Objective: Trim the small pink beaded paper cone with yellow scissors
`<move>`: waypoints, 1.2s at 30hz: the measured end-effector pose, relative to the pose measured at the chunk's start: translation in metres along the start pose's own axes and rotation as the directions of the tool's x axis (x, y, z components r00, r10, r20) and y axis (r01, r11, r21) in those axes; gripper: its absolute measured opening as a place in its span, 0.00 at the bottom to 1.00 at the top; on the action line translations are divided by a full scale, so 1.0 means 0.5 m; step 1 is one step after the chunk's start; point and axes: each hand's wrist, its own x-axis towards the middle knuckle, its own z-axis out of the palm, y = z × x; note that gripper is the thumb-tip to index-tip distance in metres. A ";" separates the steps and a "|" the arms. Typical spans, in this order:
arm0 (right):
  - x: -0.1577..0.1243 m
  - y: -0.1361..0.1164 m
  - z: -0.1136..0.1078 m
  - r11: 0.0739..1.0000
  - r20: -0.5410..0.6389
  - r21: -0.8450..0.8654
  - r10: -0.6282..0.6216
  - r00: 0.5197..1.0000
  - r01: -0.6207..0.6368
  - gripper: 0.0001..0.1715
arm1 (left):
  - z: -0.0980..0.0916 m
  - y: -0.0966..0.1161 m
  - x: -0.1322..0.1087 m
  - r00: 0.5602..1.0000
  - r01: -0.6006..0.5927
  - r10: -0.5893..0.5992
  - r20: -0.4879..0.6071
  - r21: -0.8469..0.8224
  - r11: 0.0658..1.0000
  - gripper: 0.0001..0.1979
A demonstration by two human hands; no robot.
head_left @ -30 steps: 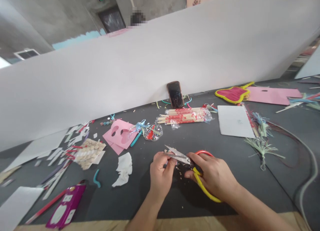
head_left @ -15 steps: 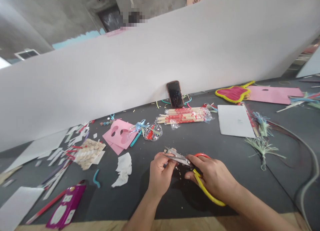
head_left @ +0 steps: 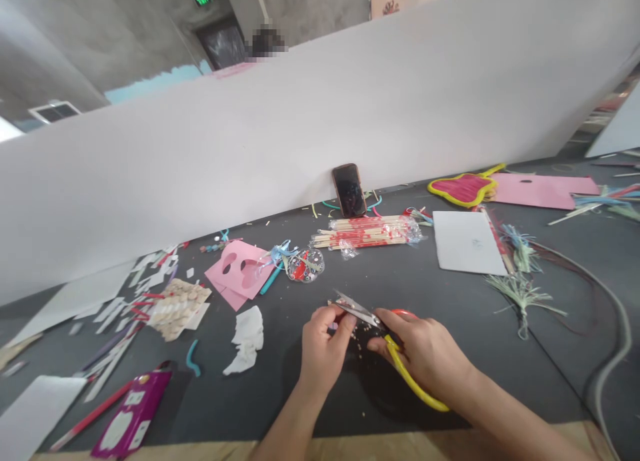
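My right hand (head_left: 433,354) grips a pair of scissors (head_left: 406,371) with yellow and red handles. Their blades point up and to the left, passing over the fingertips of my left hand (head_left: 323,344). That hand is closed in a pinch beside the blades, and whatever lies between its fingers is too small and hidden to name. Small pale bits (head_left: 358,346) are scattered on the dark tabletop below the blades. To the left of my left hand lies a torn piece of white tissue (head_left: 249,340).
A phone (head_left: 349,190) leans against the white partition (head_left: 280,134), behind bundled wooden sticks in plastic (head_left: 367,233). Pink card cut-outs (head_left: 240,268) and a purple packet (head_left: 133,414) are on the left. At right are a white board (head_left: 469,242), string tassels (head_left: 523,294) and a grey cable (head_left: 623,328).
The scissor blades have shifted slightly at my left fingertips and look closer together. My left hand has moved a little to the right. The things on the table lie as before.
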 end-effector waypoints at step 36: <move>0.004 0.006 0.001 0.998 -0.056 -0.010 -0.067 0.996 0.067 0.32 | -0.002 -0.003 0.001 1.000 0.002 -0.005 -0.025 -0.104 0.995 0.11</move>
